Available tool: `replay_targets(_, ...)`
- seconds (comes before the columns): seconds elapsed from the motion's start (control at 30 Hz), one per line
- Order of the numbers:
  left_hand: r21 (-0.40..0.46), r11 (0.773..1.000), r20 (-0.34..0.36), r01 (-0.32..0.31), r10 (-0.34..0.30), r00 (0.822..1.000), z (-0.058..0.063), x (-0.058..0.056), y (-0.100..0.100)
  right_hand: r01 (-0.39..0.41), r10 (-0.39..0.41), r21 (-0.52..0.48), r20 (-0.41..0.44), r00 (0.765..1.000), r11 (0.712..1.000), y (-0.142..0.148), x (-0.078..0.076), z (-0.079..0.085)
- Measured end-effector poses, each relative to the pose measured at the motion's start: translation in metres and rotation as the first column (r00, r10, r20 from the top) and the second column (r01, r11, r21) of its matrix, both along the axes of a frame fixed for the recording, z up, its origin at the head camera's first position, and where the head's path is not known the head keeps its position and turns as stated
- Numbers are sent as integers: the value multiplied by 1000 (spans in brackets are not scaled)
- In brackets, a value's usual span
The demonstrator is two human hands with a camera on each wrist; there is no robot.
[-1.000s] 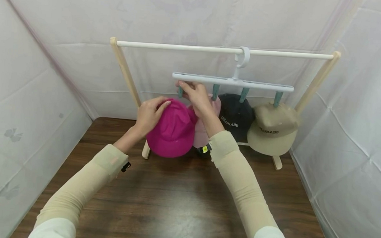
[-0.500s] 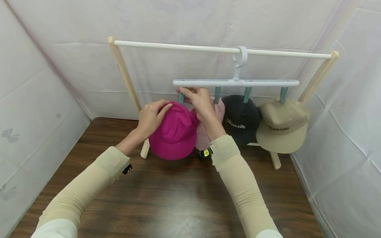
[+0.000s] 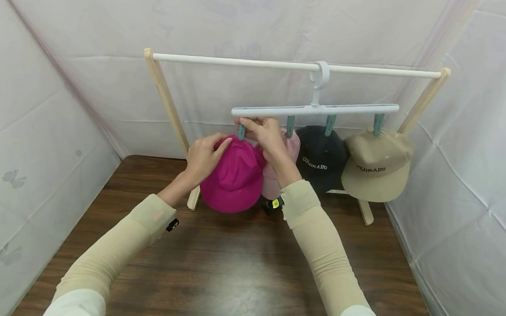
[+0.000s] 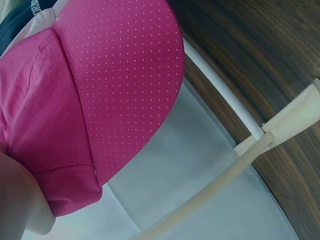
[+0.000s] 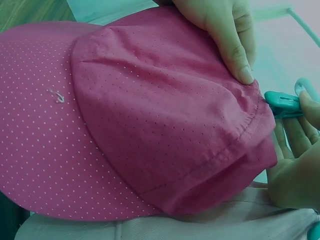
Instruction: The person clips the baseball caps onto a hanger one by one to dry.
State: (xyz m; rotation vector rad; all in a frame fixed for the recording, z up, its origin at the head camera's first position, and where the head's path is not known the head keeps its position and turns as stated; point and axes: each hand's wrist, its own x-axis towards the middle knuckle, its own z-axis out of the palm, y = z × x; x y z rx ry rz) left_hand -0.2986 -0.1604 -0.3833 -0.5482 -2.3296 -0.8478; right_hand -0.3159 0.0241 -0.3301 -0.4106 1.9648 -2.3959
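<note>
My left hand pinches the top edge of a magenta cap, which hangs brim down; its thumb lies on the front. In the left wrist view the dotted brim stands over the table. My right hand holds the leftmost teal clip under the white hanger. The right wrist view has this clip between thumb and fingers, its nose right at the cap's gathered edge. Behind the magenta cap, a light pink cap hangs partly hidden.
A black cap and a beige cap hang from the clips further right. The hanger hooks over a white rail between wooden posts. Beneath lies a dark wooden table, with white fabric walls around it.
The hanger's left end has dipped and its right end risen. Both hands have shifted slightly right and down, and the clip's lower end now meets the magenta cap's top.
</note>
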Motion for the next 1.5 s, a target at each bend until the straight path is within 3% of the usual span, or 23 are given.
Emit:
replay_targets(0.6, 64, 998, 0, 25, -25, 1000, 9, 3, 15, 23, -24, 44, 17, 1000, 999, 3, 0, -3)
replay_targets(0.83, 77, 997, 19, 18, -20, 1000, 8, 6, 14, -13, 14, 37, -11, 1000, 999, 3, 1, -5)
replay_targets(1.27, 74, 997, 9, 19, -19, 1000, 6, 5, 14, -9, 10, 77, -5, 1000, 997, 2, 1, -7)
replay_targets(1.5, 72, 997, -1, 36, -36, 999, 6, 4, 13, -20, 15, 129, 37, 999, 991, 3, -1, -10)
